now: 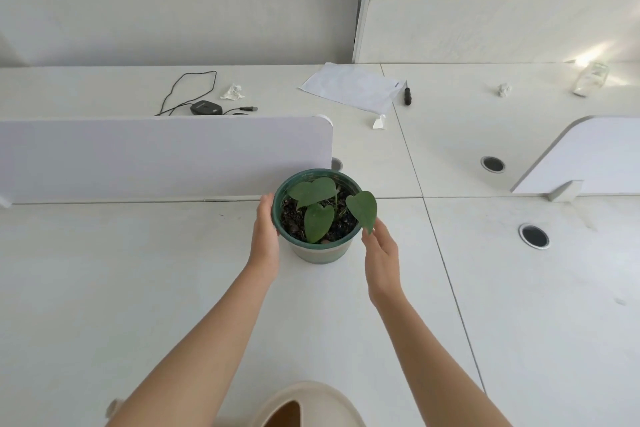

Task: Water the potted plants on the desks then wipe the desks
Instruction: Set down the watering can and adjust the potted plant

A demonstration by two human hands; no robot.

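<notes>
Left hand (266,236), palm flat against the left wall of the potted plant (317,215), fingers curved round the green rim; right hand (381,258) spread and empty, fingertips just beside the pot's right side, under one overhanging leaf, contact not discernible. The pot thus lies between the two hands, upright, its axis vertical, the left hand being the nearer. It stands on the near desk (138,288) just before the end of the white divider (156,156). Three heart-shaped leaves rise from dark soil; the lower pot wall is paler than the rim. A cream watering can (308,402) sits at the lower edge, between the forearms
</notes>
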